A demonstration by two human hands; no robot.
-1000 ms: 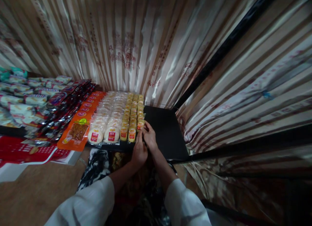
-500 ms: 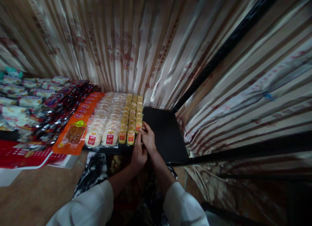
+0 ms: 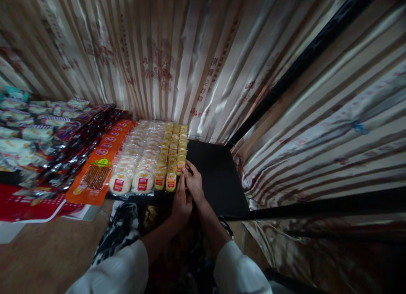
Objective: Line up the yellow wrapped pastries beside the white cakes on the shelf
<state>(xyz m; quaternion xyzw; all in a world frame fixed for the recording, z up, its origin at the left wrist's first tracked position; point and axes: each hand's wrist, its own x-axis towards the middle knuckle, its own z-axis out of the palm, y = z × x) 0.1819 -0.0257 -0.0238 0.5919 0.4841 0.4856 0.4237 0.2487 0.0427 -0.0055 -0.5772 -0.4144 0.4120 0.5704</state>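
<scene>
Rows of small yellow packaged cakes (image 3: 173, 152) lie on a black shelf (image 3: 218, 175). My right hand (image 3: 194, 183) rests its pinched fingertips on the front packet of the right-hand yellow row (image 3: 181, 164). Just left of it, my left hand (image 3: 181, 201) has its fingers pressed together near the shelf's front edge, beside the packet with the red label (image 3: 171, 182). What the left fingers hold, if anything, is hidden. Both arms wear white sleeves.
Rows of round pale cakes in clear wrap (image 3: 139, 159) lie left of the yellow ones. Further left are orange snack packets (image 3: 98, 171) and dark and green bags (image 3: 41, 137). A striped satin curtain (image 3: 177, 61) hangs behind and to the right. A red-and-white box (image 3: 28, 205) juts out below.
Both hands stay at the front of the right yellow row, with only small finger shifts. The view has drifted slightly.
</scene>
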